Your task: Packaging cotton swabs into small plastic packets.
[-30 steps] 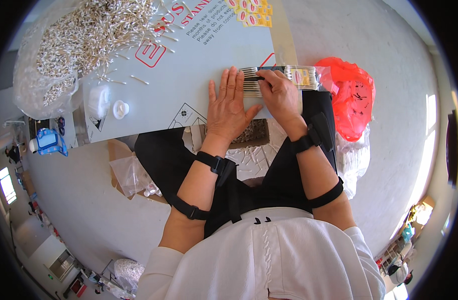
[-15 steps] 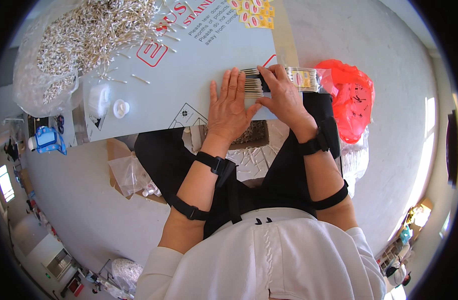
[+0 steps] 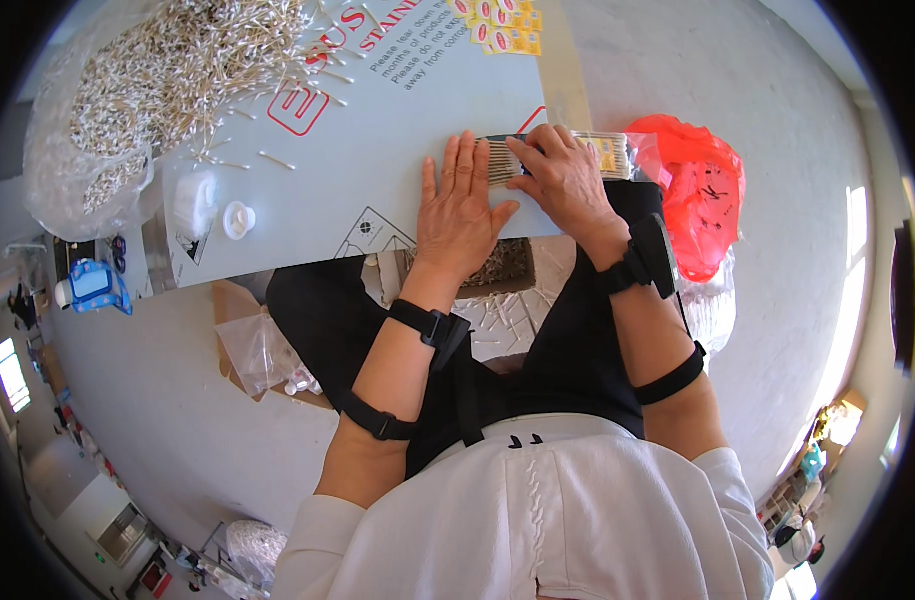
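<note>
A row of cotton swabs (image 3: pixel 498 165) lies side by side near the table's front edge, between my hands. My left hand (image 3: pixel 461 210) is flat and open, its fingers stretched out and their tips against the row's left end. Over the right part of the row, my right hand (image 3: pixel 569 190) is closed, with thumb and bent fingers on the swabs. A dark piece shows partly beneath those fingers; its kind is hidden. Right of that hand lies a clear plastic bag (image 3: pixel 609 155) holding swabs and a yellow card.
A big heap of loose swabs (image 3: pixel 177 70) spills from a clear bag at the far left. Yellow cards (image 3: pixel 507 40) lie at the back. A small white container (image 3: pixel 238 220) is on the left. A red bag (image 3: pixel 712 200) hangs right; an open carton (image 3: pixel 507 270) stands below the table edge.
My right hand has shifted slightly, its fingers now bent further over the swabs and covering more of the dark piece. My left hand has stayed nearly still.
</note>
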The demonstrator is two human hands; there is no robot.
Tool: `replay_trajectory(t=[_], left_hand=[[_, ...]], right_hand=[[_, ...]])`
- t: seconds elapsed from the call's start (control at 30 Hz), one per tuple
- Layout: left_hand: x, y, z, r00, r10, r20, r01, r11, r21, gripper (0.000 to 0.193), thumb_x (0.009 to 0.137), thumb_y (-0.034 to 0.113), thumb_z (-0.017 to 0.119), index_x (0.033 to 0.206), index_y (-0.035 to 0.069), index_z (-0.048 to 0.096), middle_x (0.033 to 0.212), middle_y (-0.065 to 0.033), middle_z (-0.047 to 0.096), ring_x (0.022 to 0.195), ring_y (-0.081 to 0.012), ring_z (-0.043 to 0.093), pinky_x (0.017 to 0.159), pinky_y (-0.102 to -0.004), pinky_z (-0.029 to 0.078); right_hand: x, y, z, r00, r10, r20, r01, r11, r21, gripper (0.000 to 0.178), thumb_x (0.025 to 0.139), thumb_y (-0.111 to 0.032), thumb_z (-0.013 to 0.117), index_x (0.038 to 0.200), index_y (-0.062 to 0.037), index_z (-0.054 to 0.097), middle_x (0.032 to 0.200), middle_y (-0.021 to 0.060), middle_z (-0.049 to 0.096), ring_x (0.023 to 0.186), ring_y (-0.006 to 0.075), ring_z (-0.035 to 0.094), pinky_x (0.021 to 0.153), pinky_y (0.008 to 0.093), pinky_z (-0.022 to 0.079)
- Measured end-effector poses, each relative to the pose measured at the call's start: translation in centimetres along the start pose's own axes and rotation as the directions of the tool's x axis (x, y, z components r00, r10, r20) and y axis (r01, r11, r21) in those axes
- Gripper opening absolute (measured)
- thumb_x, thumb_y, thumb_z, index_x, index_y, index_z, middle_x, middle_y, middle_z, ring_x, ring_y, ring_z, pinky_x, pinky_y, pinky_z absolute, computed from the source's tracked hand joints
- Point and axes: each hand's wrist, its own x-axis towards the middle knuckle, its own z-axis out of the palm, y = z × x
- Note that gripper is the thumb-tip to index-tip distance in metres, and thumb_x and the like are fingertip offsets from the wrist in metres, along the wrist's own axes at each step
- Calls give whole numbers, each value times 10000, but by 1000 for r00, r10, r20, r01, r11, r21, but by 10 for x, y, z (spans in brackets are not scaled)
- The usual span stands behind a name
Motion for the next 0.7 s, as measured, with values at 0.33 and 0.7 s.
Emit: replay_trajectory(t=[0.33,0.7], left_hand=[[7,10,-1,1000,-5,20,5,1000,-6,809,917,407,578,1517,22,196,1595,-152,170,1480,-290,147,1187,-500,117],[25,42,15,1000,24,6,-24,1000,-19,812,909,445,577,1507,17,234,1588,-159,193,1479,-291,155,1187,-495,123]], right_hand=[[-31,60,-25,947,193,-258,-250,946,-208,602,909,-426,582,1448,-213,421,1545,106,291,1434,305,245,1151,540,151],[-52,76,6,961,262,-90,-258,965,51,541,979,-461,454,1475,-258,378,1558,157,241,1437,344,229,1161,516,150]])
